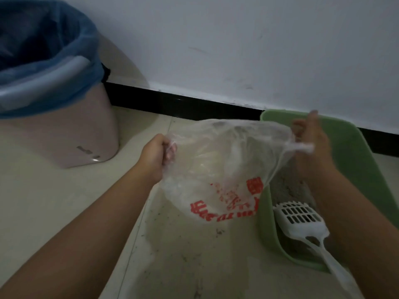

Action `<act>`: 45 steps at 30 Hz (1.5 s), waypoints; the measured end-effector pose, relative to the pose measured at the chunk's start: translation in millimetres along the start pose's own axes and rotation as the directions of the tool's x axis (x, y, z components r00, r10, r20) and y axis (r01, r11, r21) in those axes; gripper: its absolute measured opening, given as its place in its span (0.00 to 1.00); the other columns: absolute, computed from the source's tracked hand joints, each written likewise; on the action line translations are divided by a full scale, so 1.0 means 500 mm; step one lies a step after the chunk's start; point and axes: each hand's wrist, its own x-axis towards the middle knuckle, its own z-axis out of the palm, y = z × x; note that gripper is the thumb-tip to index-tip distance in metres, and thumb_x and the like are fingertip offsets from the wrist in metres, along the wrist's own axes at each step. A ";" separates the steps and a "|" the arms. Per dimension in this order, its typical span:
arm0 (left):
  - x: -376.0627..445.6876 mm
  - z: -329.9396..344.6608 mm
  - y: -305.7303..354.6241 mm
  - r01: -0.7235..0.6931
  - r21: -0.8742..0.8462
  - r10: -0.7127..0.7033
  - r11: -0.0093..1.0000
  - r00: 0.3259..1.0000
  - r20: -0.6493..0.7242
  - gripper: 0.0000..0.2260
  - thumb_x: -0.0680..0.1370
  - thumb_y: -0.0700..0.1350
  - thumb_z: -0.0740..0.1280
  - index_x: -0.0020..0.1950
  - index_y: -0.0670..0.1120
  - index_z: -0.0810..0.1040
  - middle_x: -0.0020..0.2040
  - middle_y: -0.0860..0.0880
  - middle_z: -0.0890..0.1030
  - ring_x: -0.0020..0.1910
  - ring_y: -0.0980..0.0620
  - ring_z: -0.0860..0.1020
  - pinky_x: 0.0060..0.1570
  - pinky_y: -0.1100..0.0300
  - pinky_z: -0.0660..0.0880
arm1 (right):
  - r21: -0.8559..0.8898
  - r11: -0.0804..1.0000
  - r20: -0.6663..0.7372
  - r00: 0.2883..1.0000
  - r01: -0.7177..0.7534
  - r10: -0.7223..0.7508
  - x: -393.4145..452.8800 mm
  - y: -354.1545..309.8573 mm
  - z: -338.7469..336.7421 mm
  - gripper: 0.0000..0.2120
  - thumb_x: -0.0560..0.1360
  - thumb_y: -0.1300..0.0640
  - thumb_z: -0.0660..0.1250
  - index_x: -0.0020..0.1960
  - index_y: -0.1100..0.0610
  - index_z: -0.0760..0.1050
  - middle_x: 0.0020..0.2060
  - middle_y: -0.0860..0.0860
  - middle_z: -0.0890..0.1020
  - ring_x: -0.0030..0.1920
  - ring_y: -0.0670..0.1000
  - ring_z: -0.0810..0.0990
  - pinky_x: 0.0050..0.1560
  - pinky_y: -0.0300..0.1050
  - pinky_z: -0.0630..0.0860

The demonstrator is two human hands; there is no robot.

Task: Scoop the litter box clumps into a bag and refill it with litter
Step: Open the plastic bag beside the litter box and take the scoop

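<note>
Bag: thin, clear plastic bag (pixel 216 169) with red print near its bottom, held up over the floor at the centre of view, its mouth stretched wide between my two hands; the film is crinkled and see-through, and a pale heap shows inside its lower half, too blurred to tell what it is.
Left grip: my left hand (pixel 158 153), at 9 o'clock of the bag, is curled into a fist round a bunched edge of the film.
Right grip: my right hand (pixel 311 137), at 3 o'clock of the bag, pinches a twisted white strand of the rim, with at least one finger raised; motion blur hides the finer detail.
Litter box: green plastic litter box (pixel 347 152) with smooth rounded walls, on the floor at 3 to 4 o'clock of the bag, its far end against the wall.
Litter: grey, grainy litter (pixel 287 188) in the bottom of the box, partly hidden behind the bag and my right forearm.
Scoop: white plastic scoop (pixel 299 216) with a slotted head, lying in the box at 5 o'clock of the bag, its handle reaching out over the near rim toward me.
Floor: pale glossy tile floor (pixel 64 201) with dark specks and grit scattered under the bag.
Bin: beige, smooth-sided bin (pixel 71 134) lined with a blue translucent bag, standing at 10 o'clock, well apart from the litter box.
Wall: white wall (pixel 237 50) with a black skirting strip along its foot.
</note>
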 end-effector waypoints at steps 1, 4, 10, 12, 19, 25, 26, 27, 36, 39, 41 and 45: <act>-0.002 0.004 0.005 -0.020 -0.024 0.019 1.000 0.998 -0.059 0.17 0.76 0.40 0.52 0.27 0.42 0.65 0.13 0.51 0.62 0.12 0.57 0.59 0.15 0.73 0.55 | 0.185 0.978 0.030 0.995 -0.096 0.092 0.002 -0.003 0.006 0.27 0.80 0.42 0.44 0.57 0.61 0.71 0.42 0.53 0.77 0.40 0.50 0.76 0.37 0.40 0.74; 0.000 0.008 0.009 -0.091 0.012 0.092 0.996 0.974 -0.206 0.17 0.75 0.38 0.54 0.26 0.43 0.65 0.15 0.52 0.64 0.19 0.53 0.61 0.21 0.66 0.57 | 0.260 0.934 0.231 0.955 -0.245 0.186 -0.007 -0.007 0.023 0.33 0.77 0.36 0.39 0.62 0.60 0.68 0.44 0.55 0.77 0.44 0.52 0.77 0.44 0.46 0.75; -0.008 0.015 -0.017 -0.145 0.182 0.191 0.973 0.943 -0.272 0.14 0.74 0.35 0.55 0.27 0.41 0.68 0.26 0.45 0.65 0.26 0.49 0.63 0.28 0.60 0.60 | -0.066 0.998 0.228 0.974 0.017 -0.002 -0.033 0.021 0.063 0.12 0.79 0.53 0.58 0.41 0.56 0.74 0.37 0.52 0.78 0.35 0.48 0.77 0.36 0.39 0.74; -0.011 0.013 -0.036 -0.168 0.280 0.235 0.945 0.946 -0.225 0.13 0.75 0.35 0.56 0.30 0.41 0.71 0.29 0.45 0.69 0.30 0.47 0.68 0.34 0.59 0.65 | -0.131 0.991 0.142 0.990 0.041 -0.022 -0.023 0.023 0.064 0.11 0.78 0.58 0.61 0.38 0.61 0.75 0.35 0.56 0.77 0.36 0.51 0.75 0.39 0.41 0.74; -0.024 0.029 -0.059 -0.372 0.617 0.396 0.694 0.912 0.105 0.32 0.74 0.45 0.70 0.74 0.49 0.58 0.69 0.47 0.67 0.67 0.49 0.68 0.60 0.57 0.69 | 0.017 0.987 0.413 0.900 -0.163 0.141 -0.033 0.038 0.073 0.19 0.81 0.63 0.51 0.33 0.60 0.69 0.20 0.48 0.75 0.23 0.45 0.73 0.28 0.35 0.71; -0.024 0.061 -0.088 -0.572 0.630 0.519 0.526 0.803 0.295 0.09 0.79 0.44 0.62 0.57 0.46 0.75 0.50 0.49 0.78 0.49 0.51 0.75 0.43 0.67 0.69 | -0.032 0.933 0.557 0.769 -0.358 0.314 -0.054 0.046 0.070 0.19 0.81 0.63 0.49 0.31 0.59 0.64 0.16 0.47 0.66 0.15 0.43 0.64 0.16 0.31 0.62; -0.026 0.064 -0.087 -0.558 0.593 0.522 0.580 0.814 0.256 0.07 0.80 0.44 0.59 0.48 0.46 0.76 0.42 0.50 0.77 0.42 0.52 0.75 0.37 0.70 0.68 | -0.059 0.925 0.534 0.771 -0.375 0.347 -0.052 0.043 0.065 0.20 0.81 0.63 0.50 0.31 0.59 0.64 0.16 0.47 0.65 0.15 0.42 0.62 0.15 0.30 0.59; -0.025 0.063 -0.082 -0.527 0.552 0.513 0.647 0.835 0.196 0.10 0.81 0.42 0.58 0.41 0.47 0.74 0.36 0.51 0.74 0.36 0.53 0.73 0.33 0.72 0.67 | -0.094 0.922 0.498 0.784 -0.376 0.371 -0.047 0.039 0.057 0.20 0.81 0.64 0.51 0.31 0.59 0.66 0.16 0.47 0.66 0.14 0.43 0.62 0.15 0.30 0.58; -0.030 -0.001 -0.027 -0.468 0.807 0.253 0.361 0.882 0.398 0.21 0.81 0.50 0.56 0.27 0.48 0.67 0.27 0.50 0.67 0.28 0.55 0.66 0.31 0.63 0.62 | -0.522 0.835 0.327 0.863 -0.176 0.386 -0.009 0.026 -0.012 0.21 0.79 0.49 0.57 0.67 0.60 0.68 0.54 0.58 0.82 0.50 0.54 0.82 0.50 0.45 0.78; -0.031 0.005 -0.017 -0.441 0.833 0.285 0.335 0.890 0.356 0.23 0.81 0.52 0.53 0.28 0.47 0.68 0.28 0.49 0.69 0.29 0.54 0.67 0.33 0.65 0.64 | -0.639 0.682 0.532 0.844 0.354 0.060 -0.047 0.013 0.008 0.27 0.77 0.48 0.60 0.73 0.52 0.58 0.70 0.53 0.66 0.69 0.53 0.65 0.65 0.46 0.64; -0.033 0.012 -0.011 -0.449 0.832 0.279 0.325 0.886 0.370 0.23 0.81 0.53 0.53 0.28 0.46 0.69 0.29 0.49 0.70 0.30 0.54 0.68 0.34 0.65 0.65 | -0.690 0.508 0.637 0.765 0.515 0.090 -0.056 0.010 0.018 0.26 0.74 0.49 0.65 0.70 0.53 0.65 0.62 0.52 0.71 0.66 0.51 0.69 0.65 0.46 0.66; -0.038 0.031 -0.002 -0.473 0.795 0.327 0.380 0.872 0.364 0.16 0.80 0.52 0.56 0.38 0.47 0.74 0.35 0.50 0.73 0.38 0.51 0.73 0.38 0.64 0.68 | -0.749 0.336 0.629 0.773 0.572 0.087 -0.056 0.034 0.048 0.16 0.78 0.53 0.60 0.35 0.58 0.72 0.30 0.50 0.72 0.33 0.49 0.70 0.34 0.41 0.66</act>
